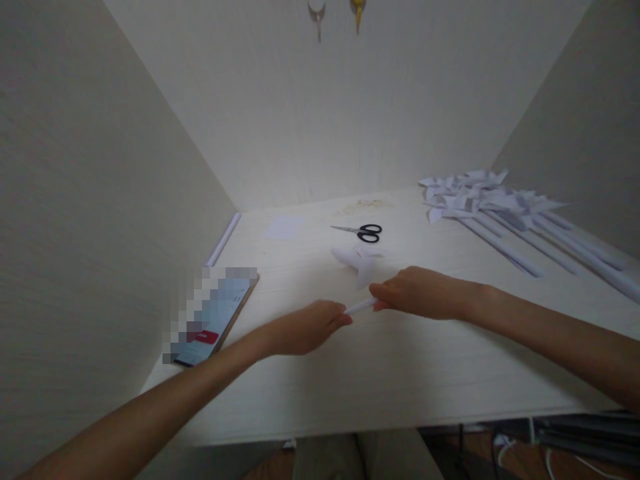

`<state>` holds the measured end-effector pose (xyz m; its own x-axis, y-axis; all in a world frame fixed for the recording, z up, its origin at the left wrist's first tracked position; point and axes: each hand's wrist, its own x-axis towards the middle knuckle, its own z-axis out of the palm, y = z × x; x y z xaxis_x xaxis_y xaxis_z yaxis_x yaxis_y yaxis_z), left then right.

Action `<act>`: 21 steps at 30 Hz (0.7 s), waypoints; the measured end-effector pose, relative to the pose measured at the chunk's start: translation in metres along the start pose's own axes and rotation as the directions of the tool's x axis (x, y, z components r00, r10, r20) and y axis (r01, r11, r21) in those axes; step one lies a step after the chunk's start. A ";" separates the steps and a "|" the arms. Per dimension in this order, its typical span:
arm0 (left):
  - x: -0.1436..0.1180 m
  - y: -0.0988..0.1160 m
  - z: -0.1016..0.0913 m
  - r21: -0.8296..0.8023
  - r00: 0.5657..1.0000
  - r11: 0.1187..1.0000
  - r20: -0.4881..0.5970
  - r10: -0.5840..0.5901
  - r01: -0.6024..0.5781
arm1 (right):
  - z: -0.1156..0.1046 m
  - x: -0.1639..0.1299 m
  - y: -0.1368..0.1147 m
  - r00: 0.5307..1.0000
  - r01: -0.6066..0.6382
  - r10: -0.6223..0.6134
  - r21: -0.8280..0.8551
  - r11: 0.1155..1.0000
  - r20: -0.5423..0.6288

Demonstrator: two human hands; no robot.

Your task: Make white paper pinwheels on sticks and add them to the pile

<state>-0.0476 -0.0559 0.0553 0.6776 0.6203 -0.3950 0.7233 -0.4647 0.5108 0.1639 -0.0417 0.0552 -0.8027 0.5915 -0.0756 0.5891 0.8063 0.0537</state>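
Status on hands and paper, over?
Left hand, right hand: both gripping slim white paper roll. Folded white paper piece just beyond. Black-handled metal scissors farther back, clear of hands.

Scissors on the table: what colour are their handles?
The handles are black, seen best in the head view, the only one here.

A single view is recorded, taken from my head. The camera faces forward and down across a pale, wood-grained, flat surface point(300, 400), close enough that its straight near edge and my beige-trousered legs point(400, 457) show at the bottom of the frame. My bare left grip point(313, 327) and bare right grip point(425, 293) sit near the centre, slightly below mid-height; the forearms point(200, 388) enter from the lower left and the right edge. A pale, flat back wall point(320, 120) stands beyond, seen nearly head-on; grey, flat side panels point(90, 167) flank it.
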 end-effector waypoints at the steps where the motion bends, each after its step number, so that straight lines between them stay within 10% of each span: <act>1: -0.001 0.002 -0.004 -0.197 0.992 0.980 0.128 -0.015 0.041 | 0.002 -0.001 -0.001 0.999 0.019 -0.022 -0.086 0.996 -0.034; 6: -0.007 0.005 -0.010 -0.545 0.922 0.821 0.382 0.061 0.172 | 0.008 -0.003 0.000 0.992 0.056 -0.081 -0.242 0.969 -0.095; 9: -0.008 0.003 -0.002 -0.096 0.999 0.995 0.046 -0.028 0.033 | 0.005 -0.001 -0.001 0.997 0.071 -0.073 -0.082 0.994 -0.018; 11: -0.006 0.000 0.005 0.299 0.984 0.952 -0.180 -0.008 0.062 | 0.001 0.001 -0.002 0.997 0.035 -0.040 0.092 0.995 0.063; 15: -0.004 -0.001 0.012 0.534 0.977 0.838 -0.212 0.007 0.110 | -0.008 0.003 -0.001 0.978 -0.003 -0.082 0.405 0.914 0.193; 18: -0.006 0.000 0.010 0.371 0.979 0.926 -0.202 0.008 0.069 | -0.007 0.001 0.000 0.983 0.010 -0.072 0.339 0.941 0.171; 21: -0.011 0.005 0.004 -0.131 0.999 0.990 0.011 -0.050 0.051 | -0.002 -0.002 -0.002 0.999 0.031 -0.031 0.003 1.000 0.033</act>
<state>-0.0514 -0.0677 0.0588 0.6419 0.6358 -0.4286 0.7333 -0.3457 0.5855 0.1644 -0.0450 0.0573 -0.8170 0.5661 -0.1101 0.5645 0.8240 0.0482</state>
